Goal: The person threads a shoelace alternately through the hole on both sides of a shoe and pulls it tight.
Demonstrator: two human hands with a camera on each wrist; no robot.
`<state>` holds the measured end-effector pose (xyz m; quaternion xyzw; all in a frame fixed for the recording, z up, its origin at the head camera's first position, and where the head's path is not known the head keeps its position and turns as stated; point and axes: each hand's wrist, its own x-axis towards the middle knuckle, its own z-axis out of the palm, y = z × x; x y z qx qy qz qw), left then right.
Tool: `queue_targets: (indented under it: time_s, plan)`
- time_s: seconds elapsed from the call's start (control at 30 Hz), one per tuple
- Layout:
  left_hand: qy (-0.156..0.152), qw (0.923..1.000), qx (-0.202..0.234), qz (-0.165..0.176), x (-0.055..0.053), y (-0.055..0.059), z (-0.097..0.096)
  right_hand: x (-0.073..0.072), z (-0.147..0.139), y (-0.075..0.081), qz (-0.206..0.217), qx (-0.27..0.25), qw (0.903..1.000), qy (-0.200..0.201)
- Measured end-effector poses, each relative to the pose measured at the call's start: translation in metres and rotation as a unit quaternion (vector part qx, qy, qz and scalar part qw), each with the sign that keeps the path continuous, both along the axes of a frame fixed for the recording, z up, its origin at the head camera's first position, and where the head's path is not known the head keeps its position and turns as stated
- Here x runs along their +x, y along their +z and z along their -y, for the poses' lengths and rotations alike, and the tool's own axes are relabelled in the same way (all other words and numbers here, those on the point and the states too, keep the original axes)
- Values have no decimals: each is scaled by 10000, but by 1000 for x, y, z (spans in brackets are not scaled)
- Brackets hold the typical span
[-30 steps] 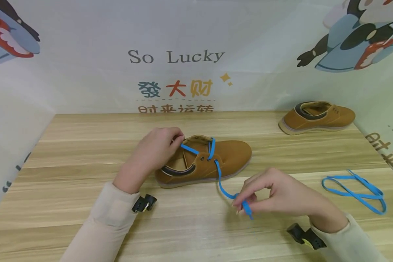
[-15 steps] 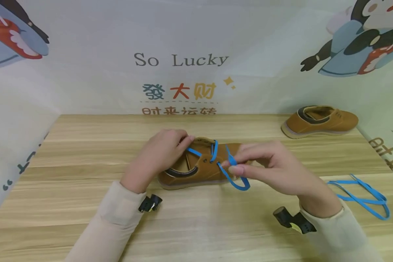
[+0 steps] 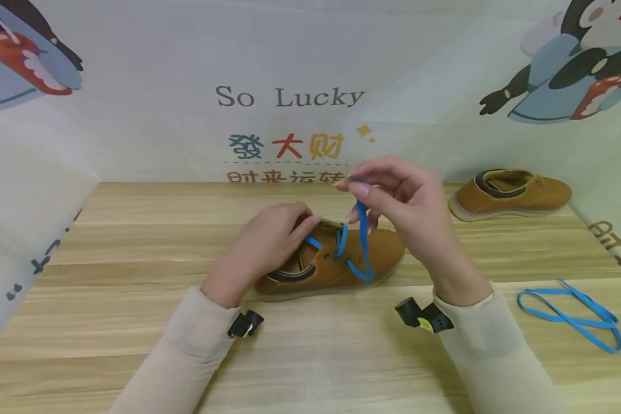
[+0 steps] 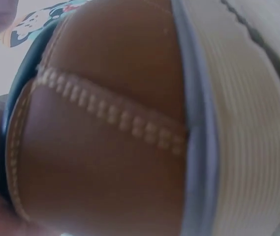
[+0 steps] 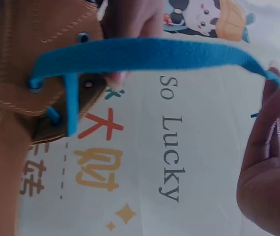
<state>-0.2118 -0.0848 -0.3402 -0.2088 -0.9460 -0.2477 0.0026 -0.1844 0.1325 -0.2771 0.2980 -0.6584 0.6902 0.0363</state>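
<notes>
A brown shoe [image 3: 385, 253] lies with its toe to the right in the head view. At its opening, my left hand [image 3: 264, 238] grips the collar, curled fingers hiding part of the rim. A short stretch of blue lace runs under that hand. My right hand [image 3: 406, 201], raised above the shoe, pinches the end of the blue shoelace [image 3: 363, 230] between thumb and fingers. In the right wrist view the lace [image 5: 149, 54] stretches from an eyelet to the fingertips. The shoe's stitched side [image 4: 105, 162] and ribbed sole fill the left wrist view.
Another brown shoe [image 3: 512, 192], with no lace in it, stands at the back right. Nearer on the right, a second blue lace [image 3: 574, 313] lies loosely looped on the wooden table [image 3: 315, 356]. Printed white sheeting [image 3: 160, 126] walls the back and sides.
My right hand has carried the lace end from the table in front of the shoe up and over it. The left hand stays at the shoe's opening.
</notes>
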Motion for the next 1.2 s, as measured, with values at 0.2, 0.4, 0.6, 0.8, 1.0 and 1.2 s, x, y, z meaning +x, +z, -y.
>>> queue_targets:
  time_s: [0.2,0.4,0.6,0.8,1.0,1.2]
  plan:
    - [-288,9989,153,-330,1,-2,-8,-12,2,3,206,148,9995,162]
    - [-431,9967,279,-631,2,-3,-8,-19,1,-3,493,505,9974,172]
    - [-407,9969,231,-629,4,-4,-9,-26,1,-13,619,868,9938,-332]
    - [-382,9973,165,-605,4,-4,-9,-32,3,-22,696,921,9913,-632]
    - [-382,9976,279,-497,1,-5,-8,-39,3,-31,1056,1050,9873,-545]
    - [-320,9979,364,-440,0,-6,-7,-46,4,-40,1267,1315,9799,-808]
